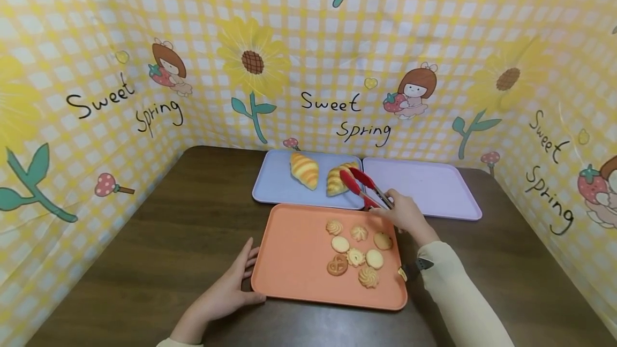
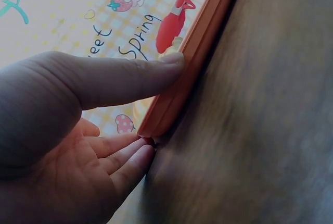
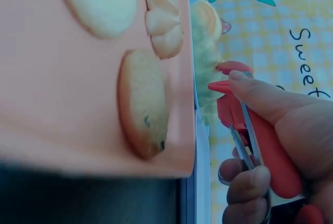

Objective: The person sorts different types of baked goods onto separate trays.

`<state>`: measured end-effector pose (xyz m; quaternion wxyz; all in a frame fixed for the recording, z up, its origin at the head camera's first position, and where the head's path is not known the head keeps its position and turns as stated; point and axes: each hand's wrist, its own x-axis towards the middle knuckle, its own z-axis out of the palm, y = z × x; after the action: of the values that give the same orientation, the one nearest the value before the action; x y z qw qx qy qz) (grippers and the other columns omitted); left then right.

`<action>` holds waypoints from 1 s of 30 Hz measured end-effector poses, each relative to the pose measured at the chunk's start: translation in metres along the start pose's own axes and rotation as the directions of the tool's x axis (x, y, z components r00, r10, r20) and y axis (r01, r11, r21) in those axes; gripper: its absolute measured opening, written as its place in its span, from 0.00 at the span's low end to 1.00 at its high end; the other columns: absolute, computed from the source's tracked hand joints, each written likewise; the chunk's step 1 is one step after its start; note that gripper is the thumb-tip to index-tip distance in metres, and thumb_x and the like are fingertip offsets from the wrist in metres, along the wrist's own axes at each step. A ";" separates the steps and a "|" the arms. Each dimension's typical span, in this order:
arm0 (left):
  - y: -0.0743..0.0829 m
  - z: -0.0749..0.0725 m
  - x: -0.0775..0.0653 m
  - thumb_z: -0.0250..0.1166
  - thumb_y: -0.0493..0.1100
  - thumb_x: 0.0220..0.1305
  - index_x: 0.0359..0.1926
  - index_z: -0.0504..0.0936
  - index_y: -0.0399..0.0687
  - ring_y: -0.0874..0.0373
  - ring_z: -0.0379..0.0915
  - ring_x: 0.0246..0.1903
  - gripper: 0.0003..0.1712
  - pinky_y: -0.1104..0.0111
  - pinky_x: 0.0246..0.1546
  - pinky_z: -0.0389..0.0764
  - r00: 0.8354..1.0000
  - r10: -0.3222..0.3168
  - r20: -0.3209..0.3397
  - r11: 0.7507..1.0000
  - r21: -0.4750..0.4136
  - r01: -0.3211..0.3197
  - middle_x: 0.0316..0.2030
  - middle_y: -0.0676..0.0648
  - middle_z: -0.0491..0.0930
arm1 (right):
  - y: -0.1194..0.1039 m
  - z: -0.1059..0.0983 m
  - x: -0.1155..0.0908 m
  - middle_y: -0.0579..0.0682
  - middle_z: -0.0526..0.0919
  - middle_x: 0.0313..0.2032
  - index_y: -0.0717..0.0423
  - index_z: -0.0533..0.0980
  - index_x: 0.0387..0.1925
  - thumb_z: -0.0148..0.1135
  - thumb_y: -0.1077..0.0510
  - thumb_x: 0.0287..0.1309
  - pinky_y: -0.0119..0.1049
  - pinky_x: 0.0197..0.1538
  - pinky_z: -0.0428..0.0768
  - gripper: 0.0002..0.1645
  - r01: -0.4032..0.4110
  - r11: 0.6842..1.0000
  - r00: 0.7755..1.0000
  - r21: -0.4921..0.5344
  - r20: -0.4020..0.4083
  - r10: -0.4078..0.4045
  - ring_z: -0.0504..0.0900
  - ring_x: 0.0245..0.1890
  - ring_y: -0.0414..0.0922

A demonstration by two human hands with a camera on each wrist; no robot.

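Note:
My right hand (image 1: 407,213) grips a pair of metal tongs with red tips and handles (image 1: 351,181). The tips are at the right-hand croissant (image 1: 336,182) on the blue tray (image 1: 270,189) and overlap it in the head view. A second croissant (image 1: 305,170) lies to its left on the same tray. My left hand (image 1: 231,288) touches the near left corner of the orange tray (image 1: 294,256). Its thumb (image 2: 135,81) lies along the rim, and the other fingers reach the tray's edge with nothing held.
Several cookies (image 1: 355,257) lie on the right half of the orange tray, one a pretzel shape (image 1: 337,265). A purple tray (image 1: 429,186) stands at the back right, beside the blue one. A checked cloth (image 1: 308,58) hangs behind the brown table (image 1: 193,218).

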<state>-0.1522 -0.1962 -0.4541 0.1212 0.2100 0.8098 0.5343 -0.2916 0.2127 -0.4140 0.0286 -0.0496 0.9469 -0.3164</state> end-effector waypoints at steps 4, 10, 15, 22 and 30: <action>0.000 -0.002 0.001 0.76 0.36 0.55 0.75 0.27 0.30 0.31 0.50 0.70 0.70 0.52 0.64 0.65 1.000 -0.002 -0.006 1.000 0.013 0.002 0.72 0.23 0.46 | 0.000 -0.002 -0.001 0.57 0.76 0.27 0.62 0.69 0.56 0.72 0.41 0.56 0.33 0.13 0.70 0.38 -0.027 1.000 1.000 0.003 0.013 0.027 0.65 0.08 0.43; -0.002 0.000 0.001 0.76 0.38 0.56 0.75 0.26 0.31 0.30 0.52 0.69 0.70 0.57 0.64 0.66 1.000 -0.022 0.002 1.000 -0.001 0.022 0.72 0.24 0.45 | 0.002 -0.002 -0.002 0.58 0.77 0.27 0.63 0.68 0.56 0.72 0.41 0.55 0.33 0.13 0.70 0.39 -0.033 0.999 0.999 0.007 0.013 0.033 0.65 0.08 0.43; 0.000 0.000 0.000 0.75 0.37 0.56 0.75 0.26 0.30 0.29 0.53 0.68 0.69 0.48 0.63 0.65 1.000 -0.002 0.004 1.000 0.001 0.002 0.71 0.22 0.46 | 0.005 -0.001 -0.002 0.61 0.79 0.32 0.63 0.68 0.60 0.71 0.38 0.55 0.33 0.13 0.70 0.43 -0.029 0.999 0.999 0.017 0.013 0.029 0.66 0.08 0.43; 0.000 -0.001 0.001 0.76 0.37 0.55 0.75 0.27 0.30 0.29 0.54 0.68 0.70 0.51 0.64 0.66 1.000 -0.019 -0.001 1.000 0.001 0.019 0.72 0.23 0.46 | 0.006 -0.001 -0.006 0.62 0.79 0.39 0.65 0.69 0.60 0.71 0.37 0.54 0.35 0.15 0.71 0.45 -0.017 0.998 1.000 0.064 -0.004 0.018 0.67 0.10 0.45; -0.003 0.000 0.000 0.76 0.38 0.55 0.75 0.28 0.31 0.30 0.53 0.68 0.70 0.53 0.64 0.65 1.000 -0.019 -0.006 1.000 -0.001 0.019 0.72 0.24 0.46 | 0.001 -0.001 -0.014 0.67 0.78 0.48 0.66 0.66 0.66 0.68 0.33 0.55 0.39 0.25 0.78 0.51 0.041 0.999 0.998 0.018 -0.055 -0.040 0.79 0.34 0.54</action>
<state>-0.1529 -0.1966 -0.4568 0.1237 0.2007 0.8118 0.5343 -0.2778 0.2160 -0.4136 -0.0032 -0.0597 0.9431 -0.3271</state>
